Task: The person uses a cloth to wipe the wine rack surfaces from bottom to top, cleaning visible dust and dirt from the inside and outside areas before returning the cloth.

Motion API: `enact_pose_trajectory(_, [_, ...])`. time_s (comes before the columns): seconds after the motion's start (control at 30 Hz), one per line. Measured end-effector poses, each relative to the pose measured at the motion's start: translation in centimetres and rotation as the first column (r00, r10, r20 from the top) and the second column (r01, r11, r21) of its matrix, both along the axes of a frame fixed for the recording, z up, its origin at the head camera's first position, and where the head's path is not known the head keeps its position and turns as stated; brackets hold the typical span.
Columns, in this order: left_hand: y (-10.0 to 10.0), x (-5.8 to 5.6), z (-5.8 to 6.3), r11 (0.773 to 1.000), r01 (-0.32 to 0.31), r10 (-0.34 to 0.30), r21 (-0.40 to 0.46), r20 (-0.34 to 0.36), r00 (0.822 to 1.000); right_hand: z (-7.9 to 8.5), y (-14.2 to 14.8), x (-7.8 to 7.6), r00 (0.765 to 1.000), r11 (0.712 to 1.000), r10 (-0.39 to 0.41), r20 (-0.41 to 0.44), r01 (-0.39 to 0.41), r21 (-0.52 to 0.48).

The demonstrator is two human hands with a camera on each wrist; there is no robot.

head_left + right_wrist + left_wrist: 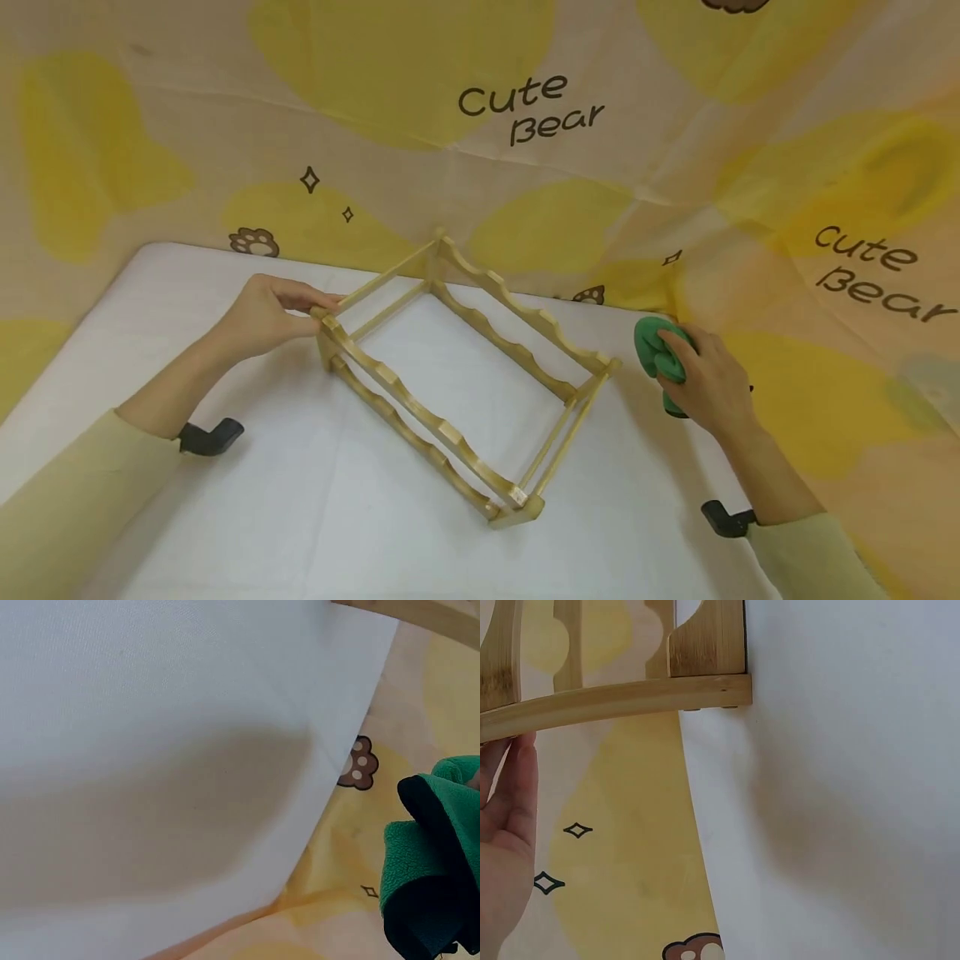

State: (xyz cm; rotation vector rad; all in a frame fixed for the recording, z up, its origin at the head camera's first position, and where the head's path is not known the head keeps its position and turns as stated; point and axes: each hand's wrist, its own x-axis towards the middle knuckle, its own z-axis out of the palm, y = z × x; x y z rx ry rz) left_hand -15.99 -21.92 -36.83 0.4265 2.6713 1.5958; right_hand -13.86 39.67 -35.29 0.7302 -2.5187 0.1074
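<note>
A bamboo rack with scalloped rails, resembling a wine rack, stands at a slant on the white table. At its left corner, my left hand pinches the end piece between thumb and fingers. The left wrist view shows that hand's fingers against the outer side of the end piece. Off the rack's right end, my right hand grips a bunched green cloth, held above the table and apart from the rack. Dark edging on the cloth shows in the right wrist view, where the hand is mostly cut off.
The white tabletop ends at a hanging fabric with yellow patches and "Cute Bear" lettering, behind and to the right. A black wrist mount sits at the left wrist, another black mount at the right.
</note>
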Motion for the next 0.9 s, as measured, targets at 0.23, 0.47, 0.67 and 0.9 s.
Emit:
enact_pose_trajectory(0.23, [0.3,-1.9,-0.1,0.99,0.035,-0.038,0.134,0.02,0.999,-0.8,0.0,-0.1,0.999,0.999,-0.03,0.034,0.03,-0.009])
enact_pose_trajectory(0.47, [0.3,-3.2,-0.2,0.989,-0.001,-0.011,0.147,0.081,0.997,-1.6,0.1,-0.2,0.999,0.999,-0.034,0.041,0.034,-0.012])
enact_pose_trajectory(0.67, [0.2,-3.6,-0.1,0.992,-0.103,0.094,0.076,0.104,0.99,-1.7,0.3,-0.3,0.998,0.999,-0.04,0.047,0.04,-0.015])
enact_pose_trajectory(0.9, [-0.1,-4.2,-0.3,0.986,-0.163,0.163,0.024,-0.012,0.987,-1.7,0.4,-0.2,0.997,0.998,-0.053,0.053,0.054,-0.015])
